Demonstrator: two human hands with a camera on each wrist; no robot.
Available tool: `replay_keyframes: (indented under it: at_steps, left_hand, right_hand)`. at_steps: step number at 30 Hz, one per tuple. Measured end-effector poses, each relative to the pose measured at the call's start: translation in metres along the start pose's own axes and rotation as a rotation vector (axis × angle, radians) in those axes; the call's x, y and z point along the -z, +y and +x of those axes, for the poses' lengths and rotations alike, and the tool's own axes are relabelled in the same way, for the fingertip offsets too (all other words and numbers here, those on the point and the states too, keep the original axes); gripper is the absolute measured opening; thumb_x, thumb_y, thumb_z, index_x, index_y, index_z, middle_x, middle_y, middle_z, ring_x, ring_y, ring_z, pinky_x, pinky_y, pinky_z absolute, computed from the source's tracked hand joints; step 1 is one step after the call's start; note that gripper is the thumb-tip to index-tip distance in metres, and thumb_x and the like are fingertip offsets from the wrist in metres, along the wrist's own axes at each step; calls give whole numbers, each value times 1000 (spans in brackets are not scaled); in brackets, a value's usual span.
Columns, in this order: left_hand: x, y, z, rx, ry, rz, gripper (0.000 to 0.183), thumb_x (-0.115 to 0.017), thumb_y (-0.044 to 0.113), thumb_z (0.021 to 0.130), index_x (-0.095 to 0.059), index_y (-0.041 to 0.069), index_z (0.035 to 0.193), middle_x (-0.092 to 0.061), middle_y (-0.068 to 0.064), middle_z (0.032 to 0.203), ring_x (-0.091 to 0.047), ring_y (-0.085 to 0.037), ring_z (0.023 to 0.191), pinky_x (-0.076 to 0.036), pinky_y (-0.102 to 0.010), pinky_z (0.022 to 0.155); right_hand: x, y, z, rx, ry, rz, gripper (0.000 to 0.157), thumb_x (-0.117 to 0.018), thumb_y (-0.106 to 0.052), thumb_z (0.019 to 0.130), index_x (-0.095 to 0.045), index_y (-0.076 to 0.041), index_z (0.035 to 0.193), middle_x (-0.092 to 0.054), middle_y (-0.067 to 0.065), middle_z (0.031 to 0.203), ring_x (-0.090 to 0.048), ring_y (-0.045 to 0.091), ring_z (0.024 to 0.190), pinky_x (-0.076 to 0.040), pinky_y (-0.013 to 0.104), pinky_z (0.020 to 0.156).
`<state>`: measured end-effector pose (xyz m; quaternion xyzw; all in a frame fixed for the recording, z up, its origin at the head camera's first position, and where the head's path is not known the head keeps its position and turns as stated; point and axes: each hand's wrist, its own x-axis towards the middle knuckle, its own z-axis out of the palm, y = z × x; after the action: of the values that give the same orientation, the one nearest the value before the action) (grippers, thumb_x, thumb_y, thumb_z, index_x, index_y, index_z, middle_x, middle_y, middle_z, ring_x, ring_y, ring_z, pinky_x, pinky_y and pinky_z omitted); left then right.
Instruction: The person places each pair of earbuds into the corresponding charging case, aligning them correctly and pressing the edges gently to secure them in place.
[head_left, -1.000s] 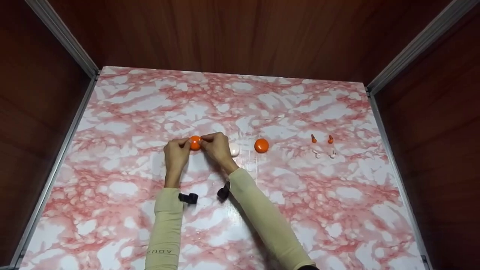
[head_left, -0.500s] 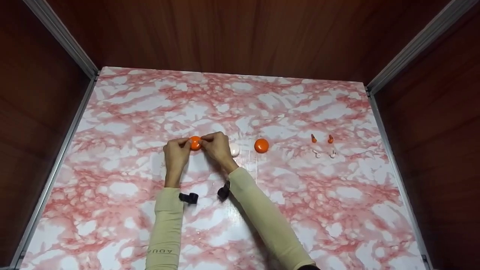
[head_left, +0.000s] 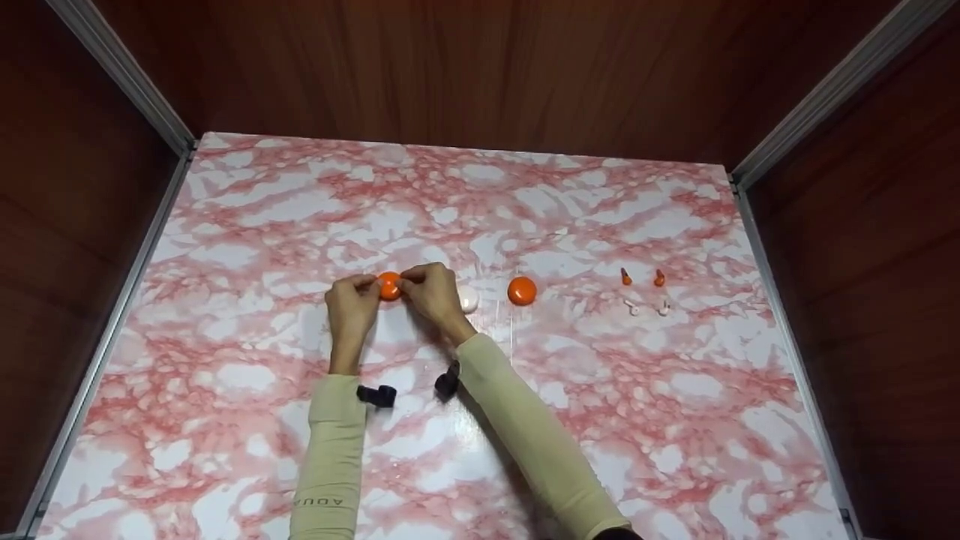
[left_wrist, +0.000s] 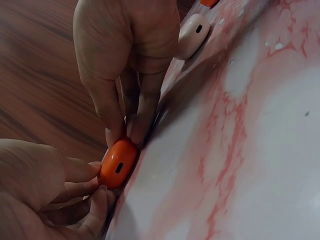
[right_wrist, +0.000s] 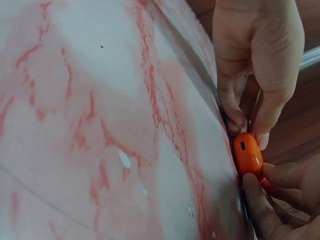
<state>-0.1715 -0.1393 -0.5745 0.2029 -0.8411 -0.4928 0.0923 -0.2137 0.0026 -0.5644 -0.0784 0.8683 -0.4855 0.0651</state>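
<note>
orange case (head_left: 389, 286) is sitting between my two hands, a bit left of centre on the desk (head_left: 247, 375), low against the surface (can't swear it's fully touching). my grip is a pinch from both sides: left hand (head_left: 351, 309) has thumb and finger on one edge, right hand (head_left: 435, 294) on the other. i'd call this the steadying step, and the case looks closed from what shows. next move, imo, calls for even, light pressure from both sides, since it's glossy, hard-looking plastic, rounded like a pebble, and could slip. small dark slot (left_wrist: 119, 167) in the side facing me. just beside my right hand is a white case (head_left: 469, 299), same smooth dome, then a second orange case (head_left: 522, 291) further right. well apart on the right lie orange earbuds (head_left: 626, 277) and white earbuds (head_left: 633, 308), little stemmed things. desk's a pink-and-white marbled print, with dark wood-grain panels (head_left: 450, 75) behind and at both sides.
</note>
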Motion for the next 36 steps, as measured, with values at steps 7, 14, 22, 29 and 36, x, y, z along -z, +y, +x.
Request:
replay_keyframes:
  at_steps: [7, 14, 22, 29, 36]
  left_hand:
    - [4, 0, -1, 12, 10, -18, 25, -72, 16, 96, -80, 0, 113, -80, -21, 108, -77, -33, 101, -62, -46, 90]
    - [12, 6, -2, 29, 47, -58, 24, -69, 15, 94, -81, 5, 112, -80, -16, 103, -77, -29, 94, -59, -29, 73]
    - [14, 25, -5, 3, 19, -179, 26, -70, 16, 96, -79, 3, 116, -78, -15, 104, -76, -27, 95, -53, -17, 74]
    - [9, 34, -8, 28, -26, -212, 24, -71, 19, 98, -79, 6, 115, -77, -15, 108, -74, -25, 96, -55, -19, 72]
    - [-2, 42, -10, 16, -150, -221, 31, -67, 21, 99, -76, 4, 124, -78, -17, 112, -76, -28, 98, -56, -14, 67]
  right_hand:
    - [2, 1, 0, -29, -17, 7, 17, -79, -16, 94, -83, -3, 106, -83, 10, 103, -77, 21, 98, -61, 24, 84]
    - [18, -1, -2, -18, -26, 96, 17, -76, -19, 96, -83, -4, 103, -81, 11, 94, -68, 8, 74, -55, 17, 64]
    - [46, 1, -5, 24, 12, 140, 18, -77, -23, 97, -82, -7, 105, -80, 10, 99, -71, 15, 83, -54, 19, 68]
    - [67, 2, -7, 16, 5, 217, 16, -77, -18, 96, -81, -4, 105, -79, 16, 96, -75, 27, 87, -57, 21, 72]
    - [83, 11, -10, -4, 54, 221, 14, -77, -14, 95, -81, -3, 103, -80, 15, 96, -70, 8, 80, -59, 20, 77]
